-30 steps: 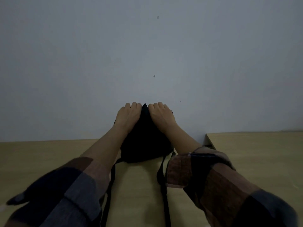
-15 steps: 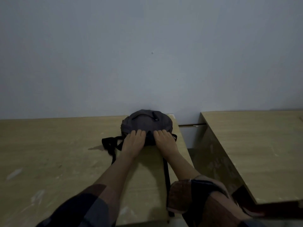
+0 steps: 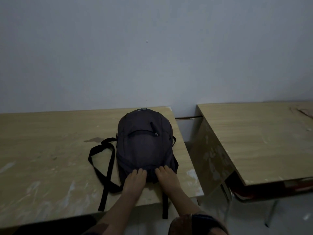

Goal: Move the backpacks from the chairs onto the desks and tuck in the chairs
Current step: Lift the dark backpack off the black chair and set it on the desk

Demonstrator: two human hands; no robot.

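A dim room is being shown. A plain pale grey wall is filling the upper half, and small dark marks are being seen on it near 12 o'clock. Two light wooden desks are being set against it: a left desk from 9 to 6 o'clock, its top scuffed with white patches, and a right desk at 3 o'clock. A narrow gap is being left between them. A pale floor is being glimpsed at 5 o'clock.
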